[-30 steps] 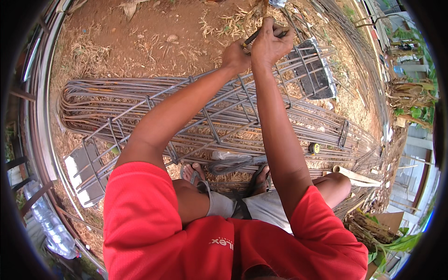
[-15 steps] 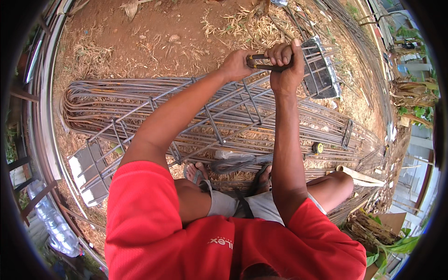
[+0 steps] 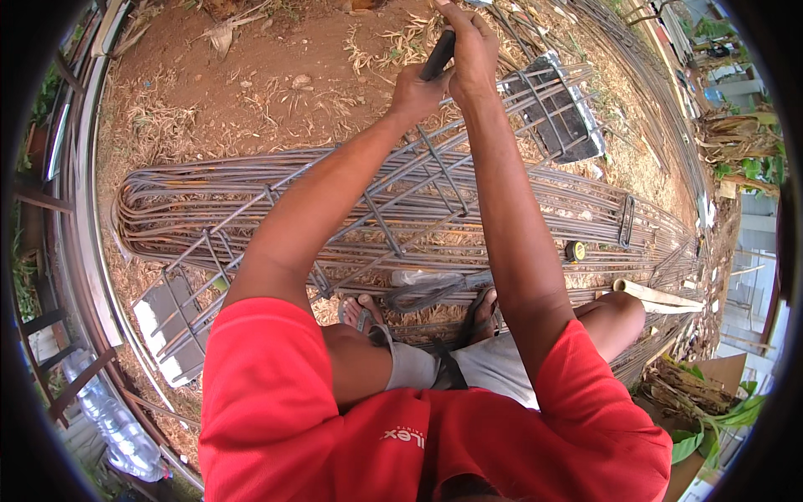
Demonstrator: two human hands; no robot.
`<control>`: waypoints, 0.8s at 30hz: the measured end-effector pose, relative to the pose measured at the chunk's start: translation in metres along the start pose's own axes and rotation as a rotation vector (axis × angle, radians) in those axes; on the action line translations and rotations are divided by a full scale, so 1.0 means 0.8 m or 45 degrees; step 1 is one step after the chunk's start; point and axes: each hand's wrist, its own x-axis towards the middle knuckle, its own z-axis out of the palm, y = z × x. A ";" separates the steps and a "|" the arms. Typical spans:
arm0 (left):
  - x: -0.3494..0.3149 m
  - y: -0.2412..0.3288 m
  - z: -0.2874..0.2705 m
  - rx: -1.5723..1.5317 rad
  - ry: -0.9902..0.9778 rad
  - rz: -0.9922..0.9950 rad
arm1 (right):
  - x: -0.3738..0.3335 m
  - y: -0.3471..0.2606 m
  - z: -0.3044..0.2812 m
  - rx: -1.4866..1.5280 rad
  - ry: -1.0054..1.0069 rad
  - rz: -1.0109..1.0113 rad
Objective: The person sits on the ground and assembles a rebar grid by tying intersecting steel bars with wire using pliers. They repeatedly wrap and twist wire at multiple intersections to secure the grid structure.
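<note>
Dark-handled pincers (image 3: 439, 55) stand tilted between my hands, above the far side of a long rebar cage (image 3: 381, 219). My right hand (image 3: 473, 52) is closed on them, its fingers partly hidden from view. Against their lower end, my left hand (image 3: 417, 94) is closed too, its fingertips out of sight. The pincers' jaws cannot be seen. The cage, of long bars with square stirrups, runs slantwise from near left to far right. Its ends rest on a pale block (image 3: 170, 328) and a dark block (image 3: 559, 113).
Bent rebars (image 3: 180, 197) lie in a wide bundle under the cage. Near my sandalled feet is a coil of thin wire (image 3: 435, 291). A yellow-black tape measure (image 3: 575, 251) and a loose stirrup (image 3: 626, 221) lie to the right. Plastic bottles (image 3: 113, 414) stand at the left.
Both hands have moved farther away, the right one also leftward. The pincers have turned from lying roughly level to pointing steeply away. The cage's right end has shifted slightly left in view.
</note>
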 end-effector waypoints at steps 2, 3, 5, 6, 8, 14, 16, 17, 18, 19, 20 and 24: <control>0.009 0.007 -0.011 -0.054 -0.167 -0.103 | 0.018 -0.017 -0.027 0.041 -0.374 0.132; 0.011 0.011 -0.014 0.004 -0.235 -0.068 | 0.025 -0.023 -0.040 -0.063 -0.552 0.182; 0.013 0.023 -0.020 0.099 -0.393 -0.152 | 0.042 -0.032 -0.052 0.009 -0.733 0.269; 0.014 0.030 -0.023 0.134 -0.432 -0.170 | 0.048 -0.034 -0.054 0.045 -0.824 0.313; 0.015 0.042 -0.029 0.209 -0.512 -0.237 | 0.051 -0.033 -0.049 0.137 -0.875 0.325; 0.016 0.038 -0.031 0.115 -0.578 -0.244 | 0.031 -0.024 -0.031 0.151 -0.481 0.415; 0.024 0.044 -0.038 0.128 -0.657 -0.272 | 0.030 -0.025 -0.035 0.140 -0.481 0.338; 0.029 0.057 -0.048 0.397 -0.720 -0.088 | 0.030 -0.026 -0.039 0.132 -0.516 0.345; 0.036 0.077 -0.065 0.491 -0.740 -0.051 | 0.030 -0.026 -0.043 0.126 -0.513 0.355; 0.043 0.108 -0.087 0.647 -0.724 -0.088 | 0.030 -0.026 -0.047 0.154 -0.557 0.354; 0.049 0.148 -0.114 0.470 -0.759 -0.101 | 0.030 -0.025 -0.050 0.179 -0.593 0.331; -0.014 0.331 -0.210 0.397 -0.236 0.712 | 0.028 -0.018 -0.057 0.215 -0.571 0.298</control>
